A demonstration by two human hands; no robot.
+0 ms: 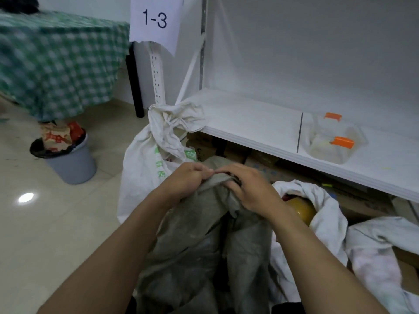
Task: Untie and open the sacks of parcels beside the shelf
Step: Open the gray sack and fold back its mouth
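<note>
Untying is under way: left grip (189, 177) and right grip (248, 192) both pinch the bunched neck of the grey sack (192, 245); next, it likely needs loosening, then pulling open.

A white sheet of paper (155, 20) hanging at the top of the shelf post (158, 75) carries the only plainly readable mark: "1-3" in large dark figures. The white sack (140, 164) beside the shelf bears green printed characters, too creased and blurred to read. The crumpled wrapper (57, 137) in the grey bin (72, 165) shows red characters, also unreadable. The cardboard boxes (235, 152) under the shelf board have faint print that cannot be made out.
</note>
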